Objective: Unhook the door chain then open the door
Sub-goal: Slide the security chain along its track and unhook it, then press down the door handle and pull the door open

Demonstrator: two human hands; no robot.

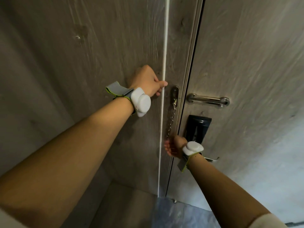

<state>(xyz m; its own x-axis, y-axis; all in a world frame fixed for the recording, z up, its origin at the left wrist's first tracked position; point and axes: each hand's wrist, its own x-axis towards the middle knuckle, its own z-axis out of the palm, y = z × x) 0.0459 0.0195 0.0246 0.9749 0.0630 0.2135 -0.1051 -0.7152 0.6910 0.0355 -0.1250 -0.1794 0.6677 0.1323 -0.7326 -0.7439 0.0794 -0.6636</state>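
Chain hangs slack from frame bracket, free end pinched in right hand beside dark lock plate; left hand curled loosely against wall panel, holding nothing; door shut, slide rail vacant; no legible writing.

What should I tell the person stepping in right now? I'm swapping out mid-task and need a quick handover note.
Left hand: resting against the wall panel beside the frame, holding nothing.
Right hand: at the chain's lower end; its grip cannot be made out.
The chain hangs straight down from its plate on the frame; it is off the slide track on the door.
Done: chain unhooked.
Left: let go of the chain, take the lever handle below the dark lock and open the door, which looks shut.
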